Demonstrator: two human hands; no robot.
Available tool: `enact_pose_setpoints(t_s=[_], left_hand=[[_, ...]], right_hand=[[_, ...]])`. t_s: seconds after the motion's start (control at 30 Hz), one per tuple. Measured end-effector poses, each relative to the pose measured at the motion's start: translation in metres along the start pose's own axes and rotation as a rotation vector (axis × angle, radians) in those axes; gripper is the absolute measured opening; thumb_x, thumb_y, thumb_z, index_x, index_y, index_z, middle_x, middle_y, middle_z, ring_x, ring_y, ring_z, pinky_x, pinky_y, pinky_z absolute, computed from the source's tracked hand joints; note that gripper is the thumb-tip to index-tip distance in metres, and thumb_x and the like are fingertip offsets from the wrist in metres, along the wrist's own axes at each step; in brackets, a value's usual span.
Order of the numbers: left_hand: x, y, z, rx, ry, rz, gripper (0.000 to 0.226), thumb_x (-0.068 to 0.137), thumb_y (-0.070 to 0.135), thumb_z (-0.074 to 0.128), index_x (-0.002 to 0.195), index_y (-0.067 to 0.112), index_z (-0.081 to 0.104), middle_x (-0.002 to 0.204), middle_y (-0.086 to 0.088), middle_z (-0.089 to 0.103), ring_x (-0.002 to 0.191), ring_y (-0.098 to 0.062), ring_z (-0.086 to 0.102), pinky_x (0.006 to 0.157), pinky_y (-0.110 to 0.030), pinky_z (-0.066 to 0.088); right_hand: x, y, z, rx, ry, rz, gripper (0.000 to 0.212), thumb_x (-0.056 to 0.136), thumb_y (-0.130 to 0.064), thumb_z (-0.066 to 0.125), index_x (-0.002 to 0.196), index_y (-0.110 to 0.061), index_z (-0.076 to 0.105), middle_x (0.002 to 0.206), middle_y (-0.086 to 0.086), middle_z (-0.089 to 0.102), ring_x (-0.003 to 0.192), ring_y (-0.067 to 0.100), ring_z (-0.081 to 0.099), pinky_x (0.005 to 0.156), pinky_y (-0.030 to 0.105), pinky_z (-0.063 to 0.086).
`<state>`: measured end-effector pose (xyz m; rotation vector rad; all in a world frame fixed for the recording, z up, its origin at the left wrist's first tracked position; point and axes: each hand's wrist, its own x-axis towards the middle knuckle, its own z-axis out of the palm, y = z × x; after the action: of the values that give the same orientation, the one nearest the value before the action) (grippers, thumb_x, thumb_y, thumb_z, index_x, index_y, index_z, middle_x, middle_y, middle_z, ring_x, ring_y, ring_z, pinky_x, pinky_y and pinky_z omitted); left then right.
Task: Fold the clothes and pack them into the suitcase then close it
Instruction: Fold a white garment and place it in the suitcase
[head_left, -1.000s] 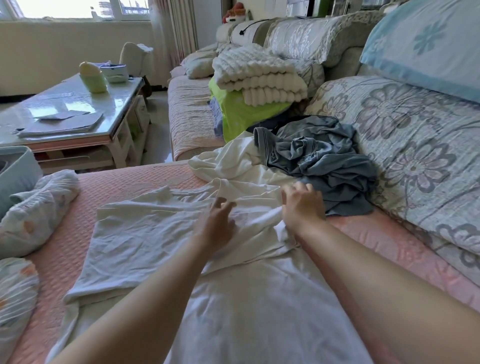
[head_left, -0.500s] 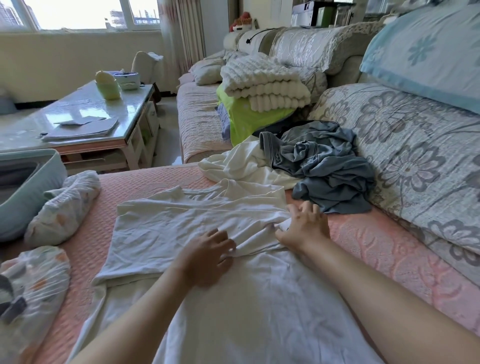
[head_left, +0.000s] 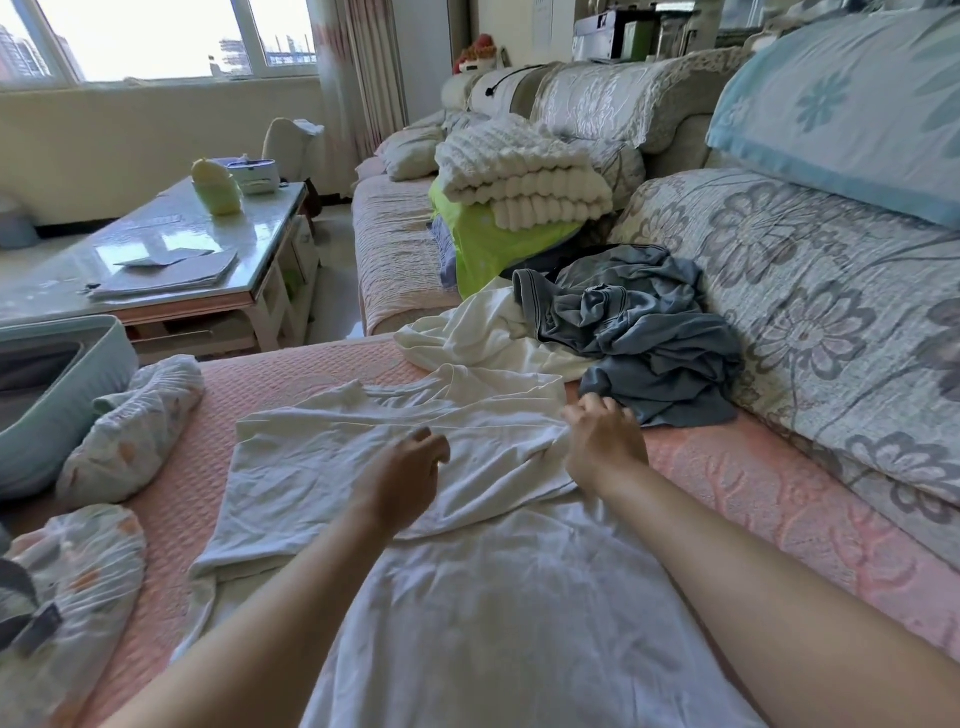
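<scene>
Head view: white T-shirt (head_left: 332, 467) half-folded on sofa seat (head_left: 753, 483); right hand (head_left: 602, 449) pinches its fold edge, left hand (head_left: 400, 478) hovers relaxed, empty. Smooth wrinkles, square edges before next fold; suitcase (head_left: 62, 415) sits left.

A single head-worn wide-angle view looks forward and down from close above the white shirt (head_left: 322, 457) on the sofa seat (head_left: 753, 478); window (head_left: 156, 36) far left, backrest (head_left: 805, 270) right.
</scene>
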<state>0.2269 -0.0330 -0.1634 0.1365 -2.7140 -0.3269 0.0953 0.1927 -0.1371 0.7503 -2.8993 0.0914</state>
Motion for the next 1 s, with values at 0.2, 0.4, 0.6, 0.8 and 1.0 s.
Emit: enact_pose_setpoints(t_s=[0.2, 0.4, 0.6, 0.8, 1.0], left_hand=[[0.057, -0.019, 0.035, 0.168, -0.256, -0.111, 0.036, 0.102, 0.021, 0.042, 0.137, 0.016, 0.048, 0.141, -0.010, 0.048, 0.127, -0.033, 0.046, 0.107, -0.043, 0.036], [0.065, -0.042, 0.035, 0.247, -0.118, -0.013, 0.024, 0.102, 0.028, 0.046, 0.099, 0.012, 0.064, 0.107, -0.011, 0.065, 0.106, -0.034, 0.058, 0.097, -0.041, 0.039], [0.067, -0.058, 0.025, 0.484, -0.042, -0.251, 0.025, 0.096, 0.029, 0.052, 0.117, 0.019, 0.060, 0.124, -0.011, 0.060, 0.119, -0.032, 0.050, 0.103, -0.043, 0.031], [0.027, -0.026, 0.015, 0.175, 0.075, 0.188, 0.026, 0.086, 0.046, 0.058, 0.101, 0.025, 0.061, 0.104, 0.001, 0.058, 0.099, -0.024, 0.057, 0.080, -0.037, 0.045], [-0.027, -0.028, -0.001, 0.149, -0.086, 0.278, 0.043, 0.073, 0.045, 0.066, 0.110, 0.025, 0.065, 0.103, 0.002, 0.059, 0.096, -0.022, 0.058, 0.079, -0.034, 0.048]], right_hand=[[0.025, -0.008, 0.003, 0.270, -0.200, -0.103, 0.045, 0.093, -0.009, 0.041, 0.127, -0.028, 0.063, 0.134, 0.001, 0.061, 0.121, 0.028, 0.055, 0.104, 0.038, 0.041], [0.047, -0.006, 0.004, -0.128, -0.351, -0.103, 0.042, 0.087, -0.044, 0.046, 0.124, -0.026, 0.054, 0.124, 0.004, 0.064, 0.119, 0.024, 0.056, 0.108, 0.047, 0.025], [0.062, -0.015, 0.008, -0.042, -0.132, 0.010, 0.046, 0.085, -0.044, 0.047, 0.125, -0.022, 0.055, 0.131, 0.009, 0.055, 0.130, 0.031, 0.042, 0.112, 0.052, 0.022], [0.034, -0.018, 0.020, 0.074, 0.091, -0.267, 0.037, 0.086, -0.022, 0.058, 0.122, -0.027, 0.059, 0.129, 0.002, 0.052, 0.122, 0.024, 0.046, 0.104, 0.037, 0.031], [-0.015, -0.031, 0.011, 0.253, -0.332, -0.337, 0.069, 0.089, -0.018, 0.051, 0.153, -0.034, 0.035, 0.166, -0.003, 0.015, 0.153, 0.015, 0.010, 0.122, 0.032, 0.005]])
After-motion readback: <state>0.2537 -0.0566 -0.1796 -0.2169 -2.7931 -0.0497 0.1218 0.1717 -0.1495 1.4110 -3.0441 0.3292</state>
